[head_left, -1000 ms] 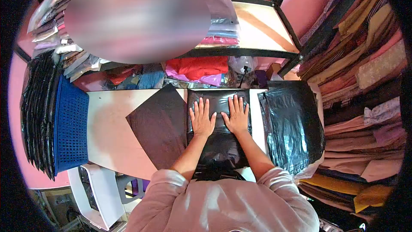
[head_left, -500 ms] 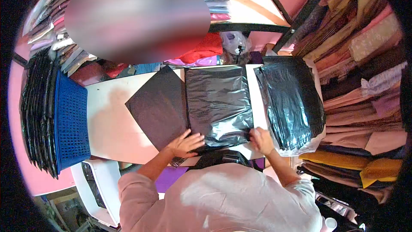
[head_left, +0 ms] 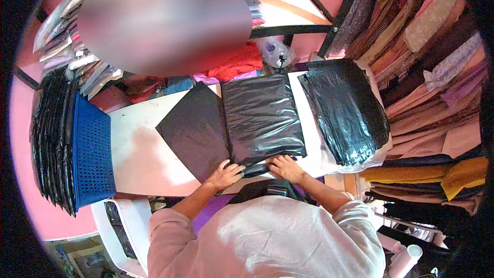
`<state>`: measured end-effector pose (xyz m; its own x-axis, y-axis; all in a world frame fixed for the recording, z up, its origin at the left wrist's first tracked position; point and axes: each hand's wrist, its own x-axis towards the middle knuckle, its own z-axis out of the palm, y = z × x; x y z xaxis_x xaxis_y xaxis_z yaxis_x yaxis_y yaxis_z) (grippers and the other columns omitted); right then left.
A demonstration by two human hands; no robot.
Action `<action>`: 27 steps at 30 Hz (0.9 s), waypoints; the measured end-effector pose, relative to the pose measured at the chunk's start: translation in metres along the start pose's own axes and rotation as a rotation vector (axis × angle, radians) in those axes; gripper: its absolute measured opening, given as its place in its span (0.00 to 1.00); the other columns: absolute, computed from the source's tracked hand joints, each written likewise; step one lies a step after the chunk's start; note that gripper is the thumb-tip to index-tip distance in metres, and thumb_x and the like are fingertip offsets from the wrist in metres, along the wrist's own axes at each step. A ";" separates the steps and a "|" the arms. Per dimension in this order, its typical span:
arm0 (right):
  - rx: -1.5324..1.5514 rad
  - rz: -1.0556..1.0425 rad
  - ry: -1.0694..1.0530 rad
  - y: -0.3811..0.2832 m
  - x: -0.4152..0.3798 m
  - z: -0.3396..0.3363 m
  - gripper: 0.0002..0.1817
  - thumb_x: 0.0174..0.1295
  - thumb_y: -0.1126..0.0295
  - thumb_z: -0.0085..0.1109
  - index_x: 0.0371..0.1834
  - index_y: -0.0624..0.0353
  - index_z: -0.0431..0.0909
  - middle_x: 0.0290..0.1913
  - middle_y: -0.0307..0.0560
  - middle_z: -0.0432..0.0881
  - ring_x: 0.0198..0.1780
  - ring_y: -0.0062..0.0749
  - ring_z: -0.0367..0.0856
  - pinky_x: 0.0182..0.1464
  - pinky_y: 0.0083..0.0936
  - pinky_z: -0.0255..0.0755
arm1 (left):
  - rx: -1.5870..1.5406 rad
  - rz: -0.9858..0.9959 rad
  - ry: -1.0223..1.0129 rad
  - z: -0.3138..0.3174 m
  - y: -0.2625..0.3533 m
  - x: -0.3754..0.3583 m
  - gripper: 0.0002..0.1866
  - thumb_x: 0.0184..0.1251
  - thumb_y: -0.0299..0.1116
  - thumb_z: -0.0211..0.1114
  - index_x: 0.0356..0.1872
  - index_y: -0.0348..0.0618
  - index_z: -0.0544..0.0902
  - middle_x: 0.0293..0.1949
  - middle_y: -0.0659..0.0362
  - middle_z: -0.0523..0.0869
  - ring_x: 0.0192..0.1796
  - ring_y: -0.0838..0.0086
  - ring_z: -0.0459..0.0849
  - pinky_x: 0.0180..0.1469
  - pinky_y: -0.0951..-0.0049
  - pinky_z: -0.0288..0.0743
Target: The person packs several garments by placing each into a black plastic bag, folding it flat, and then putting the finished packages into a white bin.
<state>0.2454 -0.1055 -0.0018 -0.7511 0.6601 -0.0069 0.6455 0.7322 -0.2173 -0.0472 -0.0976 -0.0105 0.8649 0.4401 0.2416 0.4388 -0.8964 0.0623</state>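
A shiny black plastic mailing bag (head_left: 263, 116), plump and squared off, lies in the middle of the white table. Its near edge forms a narrow folded strip between my two hands. My left hand (head_left: 226, 175) is closed on the left end of that strip, fingers curled over the plastic. On the strip's right end, my right hand (head_left: 287, 169) presses with its fingers bent and held together. Beneath the bag's left side lies a flat, dull black sheet (head_left: 193, 126), turned like a diamond. What the bag contains is hidden.
A pile of flat black plastic bags (head_left: 350, 116) lies at the table's right. On the left, a blue basket (head_left: 93, 152) stands beside stacked black packages (head_left: 53, 144). Hanging fabrics (head_left: 432, 118) line the right side. A white chair-like frame (head_left: 121, 231) is below left.
My right hand has moved left from the bag's right corner to its near edge. My left hand has shifted slightly right and curled. The near edge is now folded, and the plastic looks tauter.
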 end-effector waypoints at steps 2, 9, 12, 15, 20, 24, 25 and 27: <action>0.016 -0.032 0.103 0.003 0.000 0.006 0.13 0.52 0.67 0.49 0.42 0.57 0.70 0.41 0.44 0.73 0.45 0.33 0.71 0.45 0.29 0.62 | -0.041 -0.019 0.054 0.001 -0.002 -0.001 0.10 0.54 0.31 0.56 0.38 0.48 0.80 0.51 0.65 0.75 0.54 0.73 0.69 0.60 0.53 0.55; -0.139 0.188 -0.018 0.017 -0.039 0.000 0.10 0.51 0.67 0.48 0.36 0.57 0.71 0.36 0.45 0.73 0.42 0.33 0.72 0.43 0.28 0.64 | -0.120 0.004 0.019 0.004 -0.010 0.001 0.10 0.56 0.31 0.54 0.39 0.48 0.79 0.44 0.64 0.80 0.55 0.76 0.73 0.64 0.47 0.50; -0.210 0.257 -0.090 0.025 -0.064 -0.004 0.11 0.53 0.69 0.45 0.39 0.57 0.73 0.43 0.43 0.71 0.49 0.33 0.67 0.46 0.30 0.62 | -0.116 0.008 0.008 0.005 -0.011 0.000 0.10 0.57 0.31 0.53 0.39 0.48 0.79 0.44 0.65 0.80 0.54 0.78 0.74 0.65 0.47 0.49; -0.286 0.183 0.155 0.028 -0.077 -0.003 0.10 0.50 0.69 0.46 0.35 0.57 0.74 0.43 0.43 0.71 0.48 0.33 0.68 0.44 0.29 0.63 | -0.104 0.020 0.004 0.008 -0.011 -0.003 0.10 0.57 0.31 0.53 0.39 0.47 0.79 0.44 0.65 0.80 0.54 0.78 0.74 0.66 0.48 0.49; -0.239 0.152 0.084 0.023 -0.075 -0.003 0.13 0.50 0.69 0.48 0.40 0.57 0.72 0.45 0.45 0.71 0.50 0.35 0.68 0.47 0.30 0.62 | -0.089 0.029 0.003 0.006 -0.011 -0.003 0.09 0.56 0.31 0.55 0.38 0.48 0.79 0.44 0.66 0.80 0.53 0.78 0.75 0.65 0.47 0.51; -0.238 0.123 0.119 0.015 -0.061 0.004 0.14 0.51 0.68 0.47 0.41 0.58 0.72 0.44 0.44 0.72 0.49 0.36 0.68 0.47 0.30 0.62 | -0.172 -0.004 0.085 0.004 -0.012 0.000 0.08 0.56 0.31 0.56 0.37 0.46 0.79 0.41 0.65 0.81 0.49 0.78 0.78 0.65 0.48 0.52; -0.285 0.104 0.142 0.015 -0.058 0.006 0.15 0.51 0.68 0.46 0.42 0.58 0.72 0.42 0.44 0.72 0.47 0.35 0.68 0.47 0.30 0.62 | -0.192 -0.020 0.111 0.005 -0.012 0.001 0.08 0.56 0.31 0.54 0.36 0.46 0.78 0.40 0.64 0.81 0.48 0.78 0.79 0.65 0.50 0.51; -0.230 0.147 0.112 0.020 -0.059 0.009 0.15 0.50 0.68 0.46 0.42 0.58 0.72 0.39 0.43 0.71 0.44 0.34 0.68 0.46 0.29 0.62 | -0.206 -0.027 0.093 0.004 -0.012 0.002 0.08 0.55 0.31 0.57 0.36 0.46 0.79 0.41 0.64 0.81 0.48 0.78 0.78 0.65 0.48 0.51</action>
<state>0.3013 -0.1316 -0.0147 -0.6357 0.7668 0.0887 0.7701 0.6379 0.0048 -0.0499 -0.0860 -0.0147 0.8232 0.4656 0.3249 0.3938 -0.8805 0.2640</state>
